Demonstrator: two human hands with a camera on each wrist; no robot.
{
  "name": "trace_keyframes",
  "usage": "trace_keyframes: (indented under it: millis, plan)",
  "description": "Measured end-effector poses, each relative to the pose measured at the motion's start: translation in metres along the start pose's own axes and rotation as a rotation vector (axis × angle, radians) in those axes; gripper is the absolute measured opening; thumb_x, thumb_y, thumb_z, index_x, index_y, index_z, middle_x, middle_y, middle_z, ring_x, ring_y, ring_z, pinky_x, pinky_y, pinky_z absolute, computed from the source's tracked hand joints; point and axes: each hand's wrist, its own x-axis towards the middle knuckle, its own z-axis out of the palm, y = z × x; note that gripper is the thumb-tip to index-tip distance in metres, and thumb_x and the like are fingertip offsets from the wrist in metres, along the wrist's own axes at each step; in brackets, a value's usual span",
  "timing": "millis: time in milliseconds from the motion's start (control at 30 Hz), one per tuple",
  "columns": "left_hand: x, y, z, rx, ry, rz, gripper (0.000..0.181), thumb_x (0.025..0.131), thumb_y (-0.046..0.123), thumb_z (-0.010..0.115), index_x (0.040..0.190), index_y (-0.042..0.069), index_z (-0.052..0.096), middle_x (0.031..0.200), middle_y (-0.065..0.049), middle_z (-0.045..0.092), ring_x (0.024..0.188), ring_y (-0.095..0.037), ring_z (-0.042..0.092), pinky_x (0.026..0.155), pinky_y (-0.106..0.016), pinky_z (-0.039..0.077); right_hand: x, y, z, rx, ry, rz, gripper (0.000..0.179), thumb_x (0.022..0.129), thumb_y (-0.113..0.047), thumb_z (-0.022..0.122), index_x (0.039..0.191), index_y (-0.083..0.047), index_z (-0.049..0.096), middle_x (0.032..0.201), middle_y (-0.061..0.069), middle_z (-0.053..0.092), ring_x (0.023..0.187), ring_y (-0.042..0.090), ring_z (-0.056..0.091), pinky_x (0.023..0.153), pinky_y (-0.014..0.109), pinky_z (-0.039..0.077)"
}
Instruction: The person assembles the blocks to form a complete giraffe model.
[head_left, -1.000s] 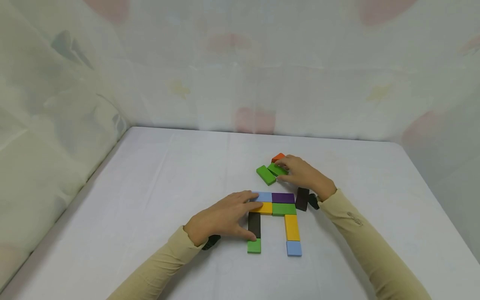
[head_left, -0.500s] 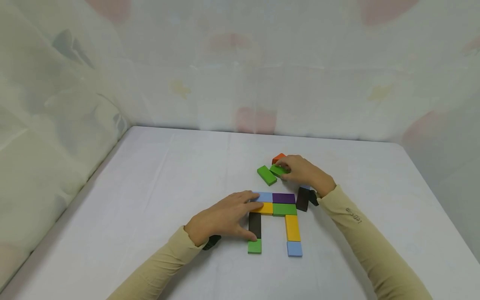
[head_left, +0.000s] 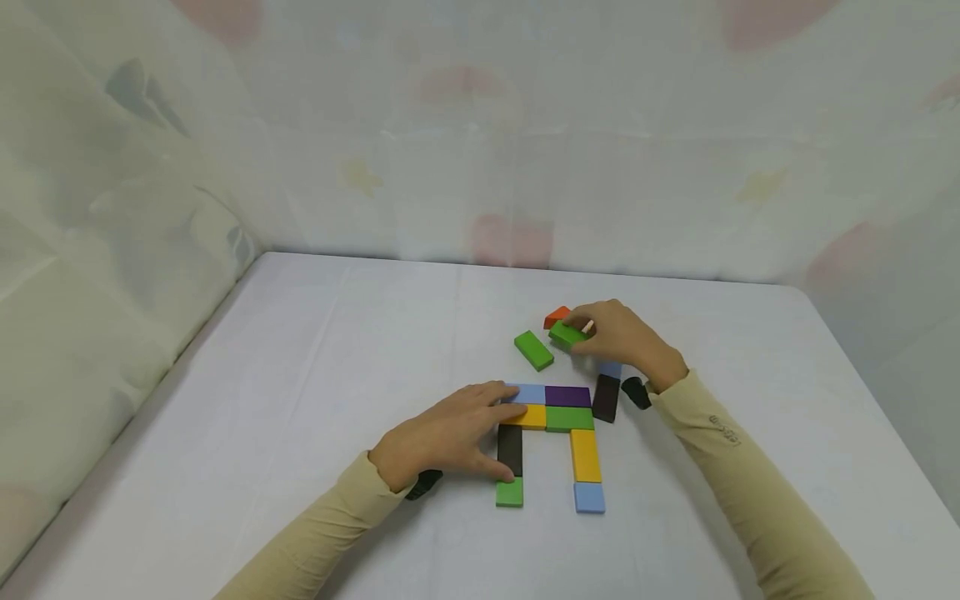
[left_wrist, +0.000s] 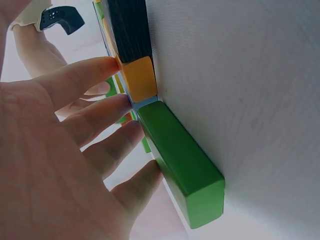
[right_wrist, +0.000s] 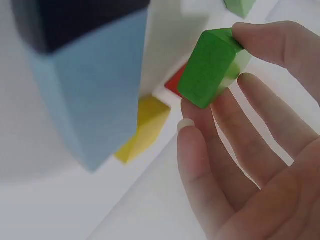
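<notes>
In the head view, my right hand (head_left: 624, 333) pinches a green block (head_left: 567, 335) between thumb and fingers. The right wrist view shows that green block (right_wrist: 209, 67) at the fingertips, the thumb on its upper end. Straight fingers of my left hand (head_left: 450, 435) rest on the left part of a flat arrangement of coloured blocks. Under or beside them lie a light blue block (head_left: 531, 394), a yellow block (head_left: 534, 417) and a black block (head_left: 510, 450). In the left wrist view, the fingertips touch the sides of a yellow block (left_wrist: 140, 80) and a green block (left_wrist: 182, 165).
Behind the arrangement lie a loose green block (head_left: 534, 351) and an orange-red block (head_left: 557, 317). A dark block (head_left: 606, 398) and a light blue block (head_left: 611, 368) sit below the right wrist. A yellow block (right_wrist: 145, 130) shows in the right wrist view.
My right hand has closed its grip on the green block and moved slightly right and back with it, away from the other green block. The left hand stays in place.
</notes>
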Motion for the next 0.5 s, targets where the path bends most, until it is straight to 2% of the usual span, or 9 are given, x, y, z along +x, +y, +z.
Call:
trace_keyframes:
  millis: [267,500]
  plan:
    - [0.0,0.0,0.0,0.0,0.006,-0.001,0.084,0.078,0.056,0.078,0.147,0.016,0.05,0.158,-0.007,0.038,0.149,-0.029,0.032,0.123,-0.044,0.027,-0.008,0.014,-0.014,0.027,0.044,0.05,0.042,0.087,-0.015,0.069,0.128,-0.005,0.065,0.114,0.02,0.07,0.099,0.031,0.066,0.08,0.041,0.057]
    - [0.0,0.0,0.001,0.001,0.009,-0.002,0.085,0.078,0.057,0.078,0.147,0.016,0.05,0.158,-0.007,0.038,0.148,-0.028,0.032,0.123,-0.044,0.027,-0.012,0.025,-0.019,0.039,0.059,0.072,0.045,0.088,-0.017,0.068,0.131,-0.006,0.063,0.115,0.021,0.068,0.101,0.034,0.065,0.08,0.041,0.057]
